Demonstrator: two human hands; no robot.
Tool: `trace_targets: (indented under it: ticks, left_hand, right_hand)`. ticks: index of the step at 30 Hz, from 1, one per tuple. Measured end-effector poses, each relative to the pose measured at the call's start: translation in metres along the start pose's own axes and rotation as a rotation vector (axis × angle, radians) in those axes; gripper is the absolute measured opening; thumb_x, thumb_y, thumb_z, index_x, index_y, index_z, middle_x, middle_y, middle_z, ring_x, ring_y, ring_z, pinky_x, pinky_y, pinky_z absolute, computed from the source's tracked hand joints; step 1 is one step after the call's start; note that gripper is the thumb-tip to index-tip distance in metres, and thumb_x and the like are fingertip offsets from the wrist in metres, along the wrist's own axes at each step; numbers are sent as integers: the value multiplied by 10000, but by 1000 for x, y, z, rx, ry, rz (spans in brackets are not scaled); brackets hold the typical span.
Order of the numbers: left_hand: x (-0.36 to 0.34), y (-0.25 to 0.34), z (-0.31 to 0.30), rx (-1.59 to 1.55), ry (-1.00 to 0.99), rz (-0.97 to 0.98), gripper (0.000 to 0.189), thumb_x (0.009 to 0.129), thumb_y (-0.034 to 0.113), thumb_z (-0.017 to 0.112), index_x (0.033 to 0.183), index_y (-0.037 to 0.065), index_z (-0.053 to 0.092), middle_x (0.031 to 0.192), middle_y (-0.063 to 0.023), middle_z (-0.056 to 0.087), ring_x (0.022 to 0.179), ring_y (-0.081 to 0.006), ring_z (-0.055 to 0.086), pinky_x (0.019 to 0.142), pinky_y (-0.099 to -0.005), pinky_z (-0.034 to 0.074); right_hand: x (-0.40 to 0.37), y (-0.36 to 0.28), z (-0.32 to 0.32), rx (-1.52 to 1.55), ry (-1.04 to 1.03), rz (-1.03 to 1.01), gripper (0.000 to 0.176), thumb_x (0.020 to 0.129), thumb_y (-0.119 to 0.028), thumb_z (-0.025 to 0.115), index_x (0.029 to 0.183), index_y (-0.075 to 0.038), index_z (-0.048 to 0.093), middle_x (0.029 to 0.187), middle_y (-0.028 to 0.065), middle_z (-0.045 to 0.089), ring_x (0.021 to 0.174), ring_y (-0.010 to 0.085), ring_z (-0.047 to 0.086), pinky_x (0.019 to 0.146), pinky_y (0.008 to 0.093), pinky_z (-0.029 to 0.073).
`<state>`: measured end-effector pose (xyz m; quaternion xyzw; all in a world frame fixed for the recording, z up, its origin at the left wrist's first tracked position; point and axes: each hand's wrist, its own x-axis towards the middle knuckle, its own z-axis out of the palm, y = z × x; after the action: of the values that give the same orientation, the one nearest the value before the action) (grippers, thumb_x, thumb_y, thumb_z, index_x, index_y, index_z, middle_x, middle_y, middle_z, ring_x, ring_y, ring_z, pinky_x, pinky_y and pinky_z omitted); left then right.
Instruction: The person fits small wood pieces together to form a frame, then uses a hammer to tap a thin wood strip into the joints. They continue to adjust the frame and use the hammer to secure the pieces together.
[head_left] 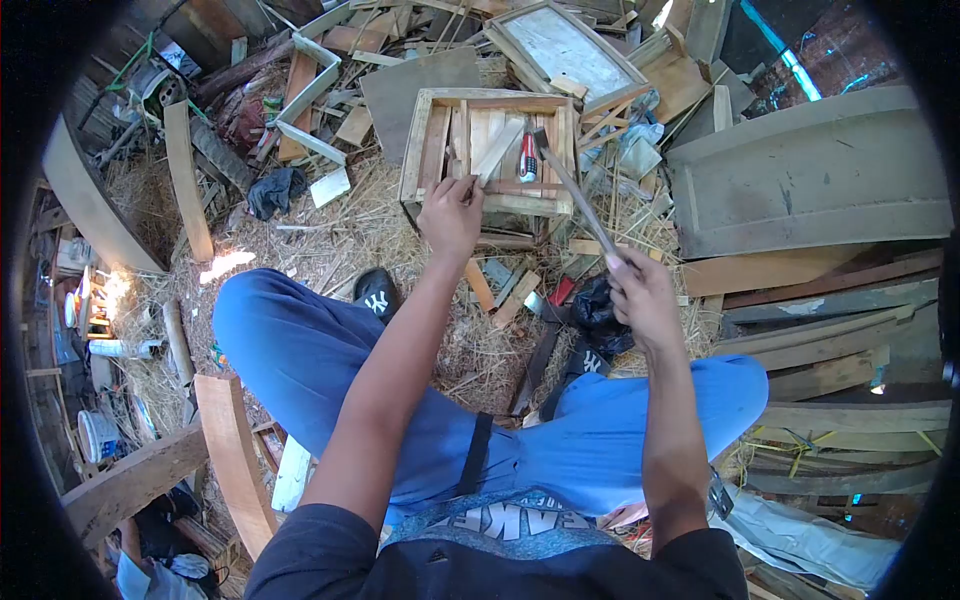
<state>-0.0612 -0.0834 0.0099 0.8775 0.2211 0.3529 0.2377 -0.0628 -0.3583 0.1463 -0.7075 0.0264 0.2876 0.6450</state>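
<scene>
Past a dark T-shirt [470, 572], the right hand [640, 295] clamps a hammer [580, 199]; the left hand [452, 215], finger grip unclear, overlaps a wooden frame [525, 204].

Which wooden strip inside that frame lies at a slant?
The pale strip beside the red-and-white item, its lower end by the left hand; the others line up roughly with the sides of the frame.

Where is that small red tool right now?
In the head view, the red tool lies inside the wooden frame, toward its right side, between the pale wood strip and the hammer in the right hand.
</scene>
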Motion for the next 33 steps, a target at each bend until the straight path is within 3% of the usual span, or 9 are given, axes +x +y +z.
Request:
trace_targets:
  ticks: [9,12,16,19,21,22,24,26,33]
  left_hand:
    - [14,3,2,-71,-92,-181,150,855,232,755,952,127,799,1015,-25,724,906,-259,687,763,-401,552]
    - [22,-4,5,-73,-155,-171,148,851,225,754,937,112,794,1029,-48,726,915,-284,695,784,-421,553]
    - [32,-16,9,-86,-202,-118,136,857,217,743,909,95,773,1034,-102,723,924,-346,692,808,-463,548]
    - [35,-17,11,-67,-218,-101,132,871,212,727,927,95,752,984,-129,723,915,-375,690,816,-479,545]
    - [37,-17,12,-44,-250,-127,135,878,211,720,947,96,740,950,-138,722,908,-385,689,817,-485,545]
    - [39,-19,14,-17,-297,-124,163,904,249,704,991,113,726,901,-141,721,867,-381,695,775,-484,538]
    - [42,-18,14,17,-346,-124,191,930,286,688,1035,129,712,852,-145,720,827,-376,700,732,-482,531]
    - [49,-6,6,35,-503,-285,178,931,287,681,1007,128,704,950,-144,741,915,-390,705,801,-499,546]
    - [48,-17,14,15,-465,-238,187,937,320,682,1027,159,717,964,-146,743,846,-365,717,763,-482,543]
  right_hand:
    - [16,13,11,187,-48,-137,212,1072,-145,511,1236,-16,544,826,5,549,540,75,455,465,235,344]
    - [41,8,9,189,-40,37,123,1054,-162,526,1076,-43,550,708,7,533,488,104,459,412,266,361]
    - [100,20,16,213,73,-49,144,1010,-191,615,1016,-55,568,627,-1,496,471,94,462,380,265,326]
    - [137,22,30,111,295,-121,233,950,-222,719,880,-54,574,623,5,485,439,77,406,356,280,268]
    - [164,31,33,-185,451,-293,281,908,-278,775,961,-8,718,703,68,664,643,216,651,607,368,495]
    - [168,30,36,-184,447,-292,281,908,-278,775,961,-8,718,703,68,664,643,216,651,607,368,495]
    - [175,29,43,-271,480,-392,344,878,-304,798,969,24,750,785,113,731,758,258,694,757,395,516]
    - [183,32,44,-323,458,-377,364,866,-309,802,973,34,744,797,136,738,763,245,696,756,390,517]
    - [195,40,41,-302,389,-312,344,867,-259,775,1029,43,748,807,158,749,746,207,688,733,380,515]
